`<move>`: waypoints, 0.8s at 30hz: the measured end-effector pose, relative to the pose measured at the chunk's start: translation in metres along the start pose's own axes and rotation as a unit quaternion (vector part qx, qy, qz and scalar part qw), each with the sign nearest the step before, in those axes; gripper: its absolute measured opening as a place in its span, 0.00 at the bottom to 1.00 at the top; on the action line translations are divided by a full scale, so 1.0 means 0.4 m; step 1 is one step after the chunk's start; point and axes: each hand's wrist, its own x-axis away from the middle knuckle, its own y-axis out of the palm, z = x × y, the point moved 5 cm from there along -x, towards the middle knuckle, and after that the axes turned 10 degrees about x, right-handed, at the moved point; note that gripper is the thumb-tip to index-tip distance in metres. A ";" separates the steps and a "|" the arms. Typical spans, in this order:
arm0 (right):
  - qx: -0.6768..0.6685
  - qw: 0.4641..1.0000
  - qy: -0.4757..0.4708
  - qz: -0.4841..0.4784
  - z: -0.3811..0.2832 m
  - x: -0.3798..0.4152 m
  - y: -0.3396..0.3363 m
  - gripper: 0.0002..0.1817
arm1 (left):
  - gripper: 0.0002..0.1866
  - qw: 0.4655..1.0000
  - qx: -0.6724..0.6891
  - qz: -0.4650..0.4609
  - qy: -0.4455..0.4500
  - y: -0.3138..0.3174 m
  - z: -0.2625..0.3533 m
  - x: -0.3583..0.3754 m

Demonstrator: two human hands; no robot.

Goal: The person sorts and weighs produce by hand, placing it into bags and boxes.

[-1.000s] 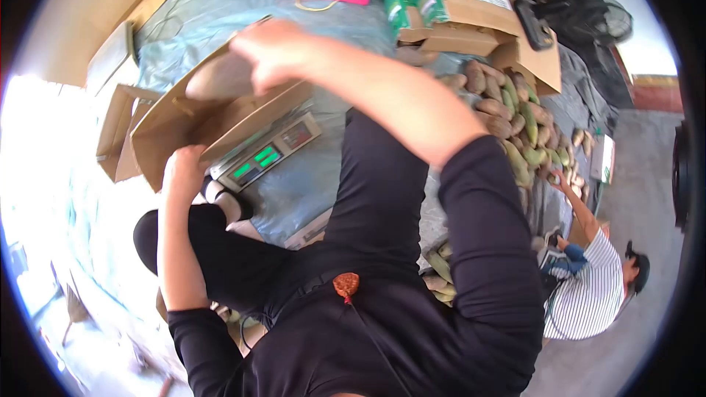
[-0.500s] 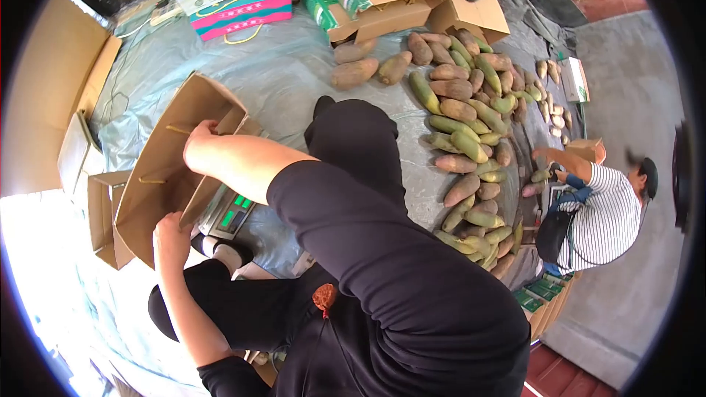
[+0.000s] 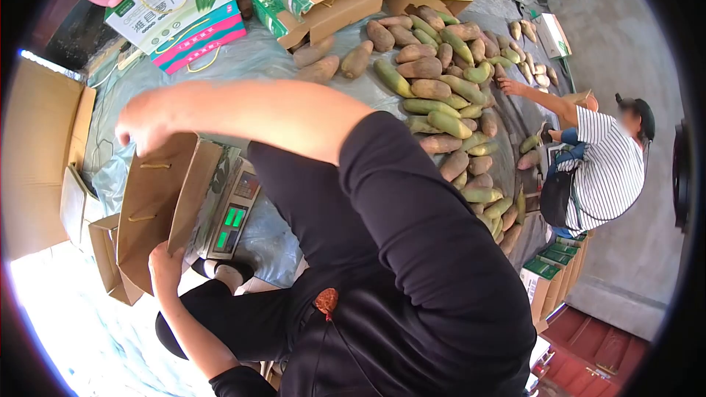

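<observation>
An opened cardboard box (image 3: 152, 195) with yellow cord handles stands in front of me at the left, its brown inside facing up. My left hand (image 3: 166, 266) pinches the near edge of its side panel, fingers closed on the cardboard. My right hand (image 3: 145, 123) is over the far end of the box, bent downward; its fingertips are mostly hidden, and whether it grips the board does not show. Against the box is a digital scale (image 3: 234, 209) with lit green displays.
A long heap of green and brown radishes (image 3: 448, 95) lies on the sheet. Printed cartons (image 3: 176, 11) and an opened box (image 3: 342, 15) stand behind. At right, a co-worker (image 3: 607, 169) in a striped shirt reaches to the heap. More boxes (image 3: 555, 272) line the lower right.
My right hand has come up and left from inside the box to above its far end. The box has turned slightly, uncovering more of the scale. The co-worker's arm now stretches toward the heap.
</observation>
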 end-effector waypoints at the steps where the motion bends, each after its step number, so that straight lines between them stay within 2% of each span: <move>1: -0.044 0.998 0.021 0.038 0.031 0.052 -0.044 0.20 | 0.13 1.000 0.005 0.003 0.003 0.002 0.001 0.000; 4: -0.173 0.960 0.108 0.191 0.118 0.236 -0.135 0.17 | 0.12 1.000 0.003 0.007 0.007 0.006 -0.003 -0.003; 6: -0.279 0.880 0.178 0.339 0.205 0.361 -0.097 0.13 | 0.12 1.000 -0.005 0.006 0.009 0.009 0.007 0.001; 8: -0.306 0.824 0.279 0.387 0.254 0.520 -0.030 0.08 | 0.12 1.000 0.009 0.013 0.013 0.007 0.025 0.010; 10: -0.208 0.806 0.408 0.374 0.285 0.674 0.087 0.08 | 0.12 0.999 0.005 0.021 0.042 0.017 -0.011 -0.003; 11: -0.177 0.808 0.429 0.363 0.296 0.750 0.176 0.08 | 0.13 0.997 0.007 0.033 0.066 0.019 -0.018 -0.009; 13: -0.197 0.796 0.498 0.283 0.269 0.888 0.352 0.09 | 0.13 0.998 0.010 0.024 0.053 0.018 0.009 0.002; 14: -0.161 0.806 0.536 0.195 0.236 0.948 0.423 0.09 | 0.13 0.999 0.019 0.020 0.036 0.019 0.017 0.006; 16: -0.147 0.807 0.568 0.063 0.180 1.067 0.616 0.10 | 0.13 0.999 0.013 0.023 0.041 0.026 0.009 0.004; 18: -0.178 0.785 0.592 -0.041 0.092 1.153 0.712 0.09 | 0.14 0.999 0.007 0.027 0.046 0.027 0.010 0.005; 20: -0.192 0.780 0.576 -0.150 0.019 1.221 0.781 0.09 | 0.14 0.999 0.035 0.005 0.023 0.032 0.014 0.008; 21: -0.199 0.775 0.581 -0.149 0.011 1.275 0.870 0.09 | 0.14 0.999 0.029 -0.002 0.025 0.036 0.009 0.008; 23: -0.137 0.800 0.533 -0.242 -0.011 1.388 1.087 0.09 | 0.14 0.998 0.059 -0.001 0.032 0.042 -0.020 -0.001; 24: -0.143 0.795 0.537 -0.242 -0.036 1.411 1.048 0.09 | 0.14 0.998 0.054 -0.008 0.033 0.048 -0.035 -0.006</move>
